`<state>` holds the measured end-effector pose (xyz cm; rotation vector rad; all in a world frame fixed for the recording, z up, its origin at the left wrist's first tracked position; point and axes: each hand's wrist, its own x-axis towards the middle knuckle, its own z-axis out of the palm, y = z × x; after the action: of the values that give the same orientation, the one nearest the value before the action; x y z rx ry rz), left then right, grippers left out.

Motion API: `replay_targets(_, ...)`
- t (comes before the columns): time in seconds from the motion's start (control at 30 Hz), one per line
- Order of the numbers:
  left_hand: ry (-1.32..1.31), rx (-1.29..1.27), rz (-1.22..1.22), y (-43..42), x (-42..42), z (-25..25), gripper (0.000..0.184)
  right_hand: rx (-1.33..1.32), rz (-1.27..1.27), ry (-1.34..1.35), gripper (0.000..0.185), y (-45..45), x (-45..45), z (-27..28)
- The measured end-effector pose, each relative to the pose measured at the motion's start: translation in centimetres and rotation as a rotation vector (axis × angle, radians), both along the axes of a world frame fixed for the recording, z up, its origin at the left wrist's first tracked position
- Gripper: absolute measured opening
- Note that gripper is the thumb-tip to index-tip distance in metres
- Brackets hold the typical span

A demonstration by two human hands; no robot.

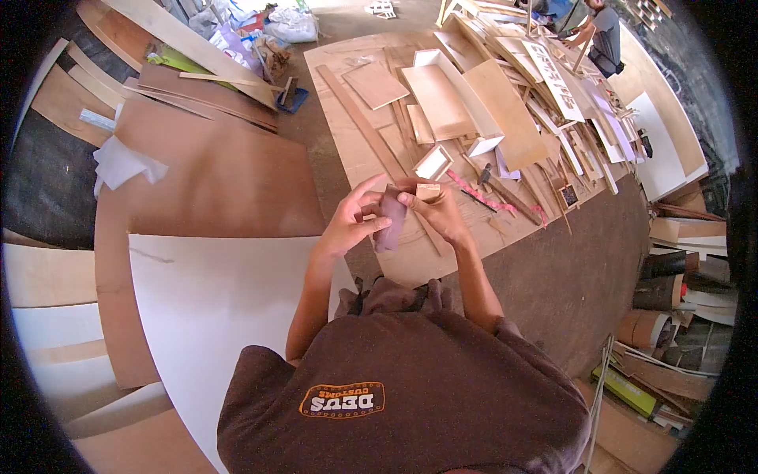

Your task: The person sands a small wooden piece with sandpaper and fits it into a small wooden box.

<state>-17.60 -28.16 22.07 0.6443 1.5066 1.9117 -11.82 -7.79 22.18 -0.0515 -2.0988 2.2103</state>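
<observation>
Just beyond my chest, both hands are raised close together over the near edge of the worktable. Curled fingers of my left hand (355, 221) hold a purplish-brown strip that looks like sandpaper (391, 221). My right hand (444, 213) is closed around a small pale wooden block (427, 191), its thumb reaching to the strip's upper end. Part of the block is hidden by the fingers. On the table beyond lie a small open wooden frame (433, 163) and a hammer (485, 174).
The plywood worktable (418, 265) carries a long open wooden box (442, 103), loose boards and a red-pink tape (474, 192). A white sheet (229, 316) lies to my left. Another person (606, 39) is at the far right. Stacked offcuts (663, 371) stand on the right.
</observation>
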Motion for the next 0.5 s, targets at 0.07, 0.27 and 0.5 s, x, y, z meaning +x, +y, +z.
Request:
replay_targets(0.07, 0.172, -0.081, 0.019, 0.1, -0.2, -0.7, 0.065, 0.057, 0.024, -0.036, 0.029, 0.9, 0.3, -1.1)
replay_targets(0.27, 0.350, -0.133, 0.088, 0.9, -0.2, -3.0, 0.058, 0.119, 0.043, -0.049, 0.023, 0.4, 1.3, -0.9)
replay_targets(0.5, -0.109, -0.012, 0.106, 2.2, 0.0, -8.1, 0.054, 0.370, 0.046, -0.096, 0.023, 2.1, 2.3, -5.7)
